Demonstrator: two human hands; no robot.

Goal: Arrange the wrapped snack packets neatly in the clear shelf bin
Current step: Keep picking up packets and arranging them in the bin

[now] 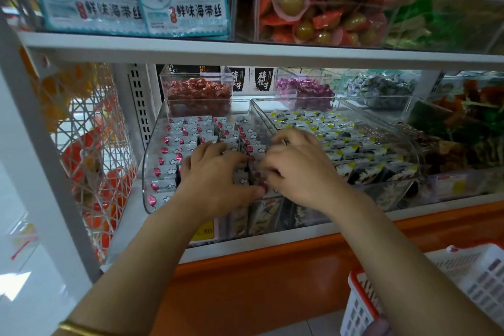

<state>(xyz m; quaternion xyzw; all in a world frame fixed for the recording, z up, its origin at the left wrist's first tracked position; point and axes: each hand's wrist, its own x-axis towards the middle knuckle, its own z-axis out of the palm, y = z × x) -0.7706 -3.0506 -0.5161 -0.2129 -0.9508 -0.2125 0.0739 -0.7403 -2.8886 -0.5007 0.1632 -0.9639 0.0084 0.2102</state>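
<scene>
A clear shelf bin [146, 172] on the lower shelf holds rows of small white snack packets [180, 142] printed with red marks and clouds. Both hands are inside it near the front. My left hand [215, 174] lies over the packets with curled fingers, thumb at the front row. My right hand [297, 169] sits beside it, its fingers curled and pinching packets at the bin's right side. The packets under the hands are hidden.
A second clear bin [409, 144] of yellow-tipped packets stands to the right. Smaller bins of red [197, 90] and purple [302, 87] candies sit behind. The upper shelf [245, 50] overhangs closely. A white-and-red basket [362, 305] is at the lower right, a wire rack [90, 144] at the left.
</scene>
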